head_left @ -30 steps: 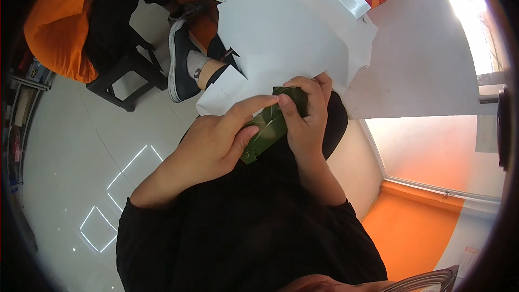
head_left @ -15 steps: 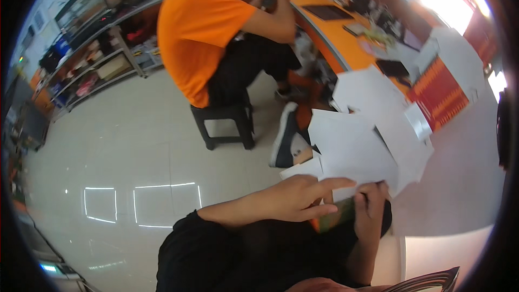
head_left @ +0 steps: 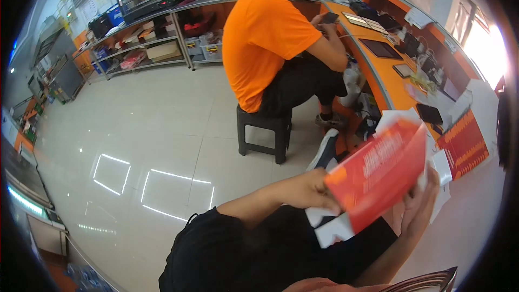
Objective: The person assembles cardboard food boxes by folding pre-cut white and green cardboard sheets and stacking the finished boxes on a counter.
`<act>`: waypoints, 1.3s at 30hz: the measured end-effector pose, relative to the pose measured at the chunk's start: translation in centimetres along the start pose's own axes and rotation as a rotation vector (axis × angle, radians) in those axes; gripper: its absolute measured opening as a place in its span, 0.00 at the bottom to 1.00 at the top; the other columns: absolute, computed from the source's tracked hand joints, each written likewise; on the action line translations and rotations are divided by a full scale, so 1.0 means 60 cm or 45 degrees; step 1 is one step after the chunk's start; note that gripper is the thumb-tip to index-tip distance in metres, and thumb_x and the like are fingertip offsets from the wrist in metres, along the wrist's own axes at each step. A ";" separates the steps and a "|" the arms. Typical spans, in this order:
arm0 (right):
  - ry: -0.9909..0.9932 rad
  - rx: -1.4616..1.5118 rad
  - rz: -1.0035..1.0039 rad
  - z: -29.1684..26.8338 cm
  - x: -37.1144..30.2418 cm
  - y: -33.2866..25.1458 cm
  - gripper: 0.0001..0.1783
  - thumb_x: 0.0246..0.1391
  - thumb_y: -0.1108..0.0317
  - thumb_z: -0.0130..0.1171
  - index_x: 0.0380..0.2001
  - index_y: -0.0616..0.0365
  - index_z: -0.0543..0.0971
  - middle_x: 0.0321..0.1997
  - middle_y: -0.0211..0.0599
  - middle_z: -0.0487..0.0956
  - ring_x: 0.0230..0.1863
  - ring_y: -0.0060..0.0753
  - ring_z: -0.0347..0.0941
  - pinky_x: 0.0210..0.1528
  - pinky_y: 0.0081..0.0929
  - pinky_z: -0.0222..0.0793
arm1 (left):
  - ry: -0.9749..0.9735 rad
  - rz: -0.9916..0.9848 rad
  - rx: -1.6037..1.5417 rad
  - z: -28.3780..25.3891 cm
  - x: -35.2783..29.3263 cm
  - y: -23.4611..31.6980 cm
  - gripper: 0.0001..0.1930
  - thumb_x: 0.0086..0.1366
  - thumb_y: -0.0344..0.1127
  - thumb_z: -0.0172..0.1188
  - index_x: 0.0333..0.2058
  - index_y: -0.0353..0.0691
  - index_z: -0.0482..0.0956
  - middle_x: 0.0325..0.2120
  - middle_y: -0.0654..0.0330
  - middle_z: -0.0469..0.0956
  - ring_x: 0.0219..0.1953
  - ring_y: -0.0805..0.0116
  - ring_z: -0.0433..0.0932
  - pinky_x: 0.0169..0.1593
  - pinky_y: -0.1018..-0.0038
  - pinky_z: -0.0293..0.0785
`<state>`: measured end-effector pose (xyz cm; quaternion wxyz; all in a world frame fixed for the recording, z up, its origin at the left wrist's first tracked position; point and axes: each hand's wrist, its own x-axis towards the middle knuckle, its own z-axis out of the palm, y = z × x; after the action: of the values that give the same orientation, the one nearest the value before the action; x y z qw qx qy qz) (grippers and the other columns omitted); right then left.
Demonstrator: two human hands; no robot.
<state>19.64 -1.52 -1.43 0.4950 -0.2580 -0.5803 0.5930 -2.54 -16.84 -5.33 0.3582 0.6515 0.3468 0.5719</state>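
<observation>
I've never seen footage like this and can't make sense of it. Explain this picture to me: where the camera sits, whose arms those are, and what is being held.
There is no machine here. The camera is worn on a person's head and looks down, so the arms coming up from the lower edge are that person's own. Its wide lens bends straight lines near the rim, which is why the room looks round.

The left hand and the right hand together hold up a red sheet or flat pack, tilted and blurred; white paper shows beneath it.

Ahead, another person in an orange shirt sits on a dark stool, facing a long orange counter that carries dark flat devices. Shelves stand at the far side of the glossy tiled floor.
</observation>
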 end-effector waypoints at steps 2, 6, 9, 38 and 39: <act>0.204 0.088 -0.246 0.015 -0.001 0.006 0.35 0.54 0.44 0.47 0.56 0.60 0.60 0.58 0.42 0.63 0.57 0.41 0.61 0.59 0.40 0.55 | 0.357 -0.039 -0.691 0.020 0.004 0.002 0.14 0.59 0.32 0.58 0.43 0.35 0.71 0.38 0.62 0.76 0.40 0.69 0.75 0.44 0.71 0.73; -0.159 -0.548 -0.727 0.041 -0.035 0.036 0.39 0.50 0.42 0.49 0.57 0.60 0.57 0.61 0.51 0.57 0.59 0.45 0.56 0.60 0.43 0.51 | 0.534 -0.057 -1.182 0.080 0.037 -0.020 0.19 0.64 0.34 0.52 0.52 0.39 0.62 0.48 0.58 0.69 0.50 0.64 0.70 0.52 0.61 0.71; -0.515 -0.635 -0.713 0.057 -0.052 0.032 0.41 0.49 0.43 0.51 0.57 0.61 0.55 0.58 0.51 0.59 0.58 0.45 0.57 0.60 0.41 0.51 | 0.487 -0.160 -1.372 0.109 0.038 -0.031 0.21 0.64 0.34 0.50 0.54 0.40 0.58 0.50 0.58 0.64 0.54 0.65 0.66 0.52 0.62 0.71; -0.686 -0.692 -0.698 0.036 0.000 0.025 0.23 0.31 0.74 0.69 0.36 0.53 0.75 0.55 0.45 0.62 0.56 0.46 0.61 0.49 0.35 0.67 | 0.450 0.044 -0.826 0.075 0.063 -0.080 0.23 0.56 0.21 0.55 0.51 0.34 0.64 0.47 0.59 0.69 0.49 0.70 0.69 0.52 0.73 0.66; -0.666 -0.715 -0.632 0.044 -0.005 0.026 0.25 0.28 0.74 0.70 0.37 0.54 0.75 0.54 0.45 0.64 0.57 0.47 0.61 0.51 0.36 0.66 | 0.414 0.042 -0.821 0.069 0.059 -0.079 0.22 0.56 0.21 0.56 0.51 0.34 0.64 0.47 0.59 0.70 0.49 0.70 0.69 0.52 0.72 0.66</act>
<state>16.97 -2.66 -2.44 0.3698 -0.0770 -0.8684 0.3213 1.74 -11.74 -8.02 0.4763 0.4109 0.1903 0.7537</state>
